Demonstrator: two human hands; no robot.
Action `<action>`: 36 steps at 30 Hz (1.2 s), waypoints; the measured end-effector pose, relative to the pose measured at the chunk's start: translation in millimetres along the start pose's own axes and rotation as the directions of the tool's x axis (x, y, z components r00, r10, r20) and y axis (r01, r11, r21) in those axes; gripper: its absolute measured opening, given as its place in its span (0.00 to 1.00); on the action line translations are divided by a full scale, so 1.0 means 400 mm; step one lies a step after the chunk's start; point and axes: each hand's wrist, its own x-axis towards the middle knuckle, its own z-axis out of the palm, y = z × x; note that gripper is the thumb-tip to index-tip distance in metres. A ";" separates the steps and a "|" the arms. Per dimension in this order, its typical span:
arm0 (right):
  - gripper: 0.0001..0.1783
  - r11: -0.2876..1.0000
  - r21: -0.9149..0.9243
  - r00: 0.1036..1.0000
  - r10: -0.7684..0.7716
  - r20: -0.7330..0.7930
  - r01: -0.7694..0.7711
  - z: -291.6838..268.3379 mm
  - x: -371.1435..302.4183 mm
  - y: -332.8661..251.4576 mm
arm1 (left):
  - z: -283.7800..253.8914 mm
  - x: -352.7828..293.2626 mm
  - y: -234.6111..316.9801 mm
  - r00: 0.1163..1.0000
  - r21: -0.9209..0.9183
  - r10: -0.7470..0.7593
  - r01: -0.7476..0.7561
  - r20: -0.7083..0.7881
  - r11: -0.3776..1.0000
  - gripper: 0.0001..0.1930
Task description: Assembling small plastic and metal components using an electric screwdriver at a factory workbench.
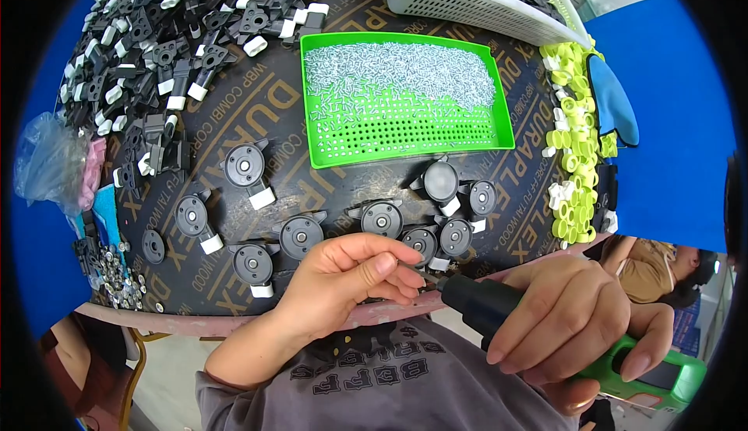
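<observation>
My right hand (569,318) grips a cordless screwdriver (481,302) with a black nose and a green and black body. Its bit points left, toward the fingertips of my left hand (339,275). The left thumb and fingers are pinched together near the bit; whatever they hold is too small to make out. Just beyond my hands lie several round black plastic parts with white-tipped arms, among them one disc assembly (302,235) beside my left hand. A green perforated tray (413,155) farther back holds a heap of small silvery screws (405,73).
Black parts with white tips (167,53) are piled at the far left. A white basket (483,18) of black parts stands at the back right. Yellow-green pieces (575,174) line the right edge. Small metal pieces (125,279) and a plastic bag (51,158) lie left.
</observation>
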 end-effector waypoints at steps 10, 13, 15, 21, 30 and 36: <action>0.21 0.920 -0.320 0.966 0.254 0.044 -0.227 -0.005 0.003 -0.011 | 0.041 -0.002 -0.016 0.671 0.921 0.692 0.037 0.265 -0.388 0.33; 0.21 0.885 -0.355 0.934 0.350 0.080 -0.301 -0.029 -0.006 0.025 | 0.050 0.011 -0.004 0.721 0.886 0.682 0.229 0.125 -0.404 0.32; 0.20 0.883 -0.356 0.938 0.344 0.049 -0.306 -0.036 -0.016 0.042 | 0.048 0.018 -0.003 0.750 0.861 0.642 0.213 0.160 -0.462 0.30; 0.20 0.839 -0.391 0.901 0.430 0.054 -0.378 -0.035 -0.024 0.061 | 0.038 0.020 -0.017 0.726 0.835 0.664 0.243 0.180 -0.493 0.25; 0.20 0.863 -0.348 0.812 0.479 0.335 -0.365 -0.060 0.020 0.093 | 0.042 0.026 -0.016 0.728 0.853 0.663 0.225 0.174 -0.470 0.25; 0.21 0.808 -0.457 0.897 0.439 0.044 -0.373 -0.019 -0.025 0.087 | 0.041 0.028 -0.015 0.725 0.856 0.670 0.235 0.161 -0.460 0.24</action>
